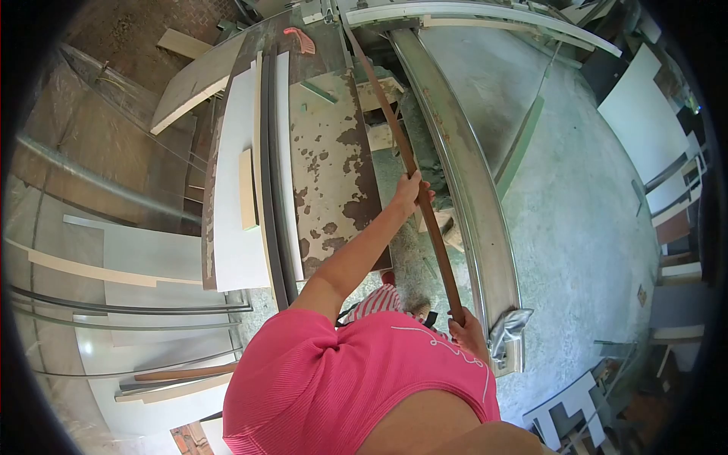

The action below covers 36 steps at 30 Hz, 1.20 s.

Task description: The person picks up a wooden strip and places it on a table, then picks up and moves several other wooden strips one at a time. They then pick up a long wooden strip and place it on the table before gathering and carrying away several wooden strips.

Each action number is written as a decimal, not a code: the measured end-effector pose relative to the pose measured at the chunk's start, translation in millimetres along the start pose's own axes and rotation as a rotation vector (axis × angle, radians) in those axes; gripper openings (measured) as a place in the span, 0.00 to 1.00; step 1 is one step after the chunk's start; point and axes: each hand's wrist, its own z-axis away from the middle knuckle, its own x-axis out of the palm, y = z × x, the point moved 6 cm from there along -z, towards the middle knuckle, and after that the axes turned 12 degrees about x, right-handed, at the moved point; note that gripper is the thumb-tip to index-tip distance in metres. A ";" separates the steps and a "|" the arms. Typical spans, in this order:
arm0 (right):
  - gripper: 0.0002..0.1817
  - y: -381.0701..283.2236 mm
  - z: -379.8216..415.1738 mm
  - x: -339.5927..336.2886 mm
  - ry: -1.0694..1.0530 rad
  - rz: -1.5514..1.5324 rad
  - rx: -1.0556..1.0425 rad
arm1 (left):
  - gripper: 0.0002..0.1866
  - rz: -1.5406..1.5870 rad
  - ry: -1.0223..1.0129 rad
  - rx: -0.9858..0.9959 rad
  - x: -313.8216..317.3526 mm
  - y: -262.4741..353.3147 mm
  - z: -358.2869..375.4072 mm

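Seemingly at a steadying step, the left hand wraps mid-length and the right hand closes round the near end of a long brown strip slanting twelve-to-five o'clock, any shift calling for coordinated grips.

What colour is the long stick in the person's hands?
The long stick is brown, seen best in the head view.

Smooth wood-look strip, ribbed cloth top

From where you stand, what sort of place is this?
Probably a woodworking workshop: a long brown strip, a white board on a worn tabletop, and a long metal rail suggest it.
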 end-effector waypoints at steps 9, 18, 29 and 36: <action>0.12 -25.8 -32.9 25.2 -0.104 -0.064 0.018 | 0.13 -0.033 0.037 -0.042 -22.9 12.4 -45.0; 0.15 -50.1 -67.2 37.8 -0.081 0.004 -0.034 | 0.20 0.014 0.053 -0.093 -36.5 25.5 -72.3; 0.15 -97.1 -109.6 66.3 -0.128 0.072 -0.094 | 0.16 -0.008 0.125 -0.142 -53.2 37.2 -84.4; 0.14 -116.4 -130.9 83.0 -0.216 0.031 -0.045 | 0.16 0.001 0.090 -0.135 -62.7 39.2 -90.4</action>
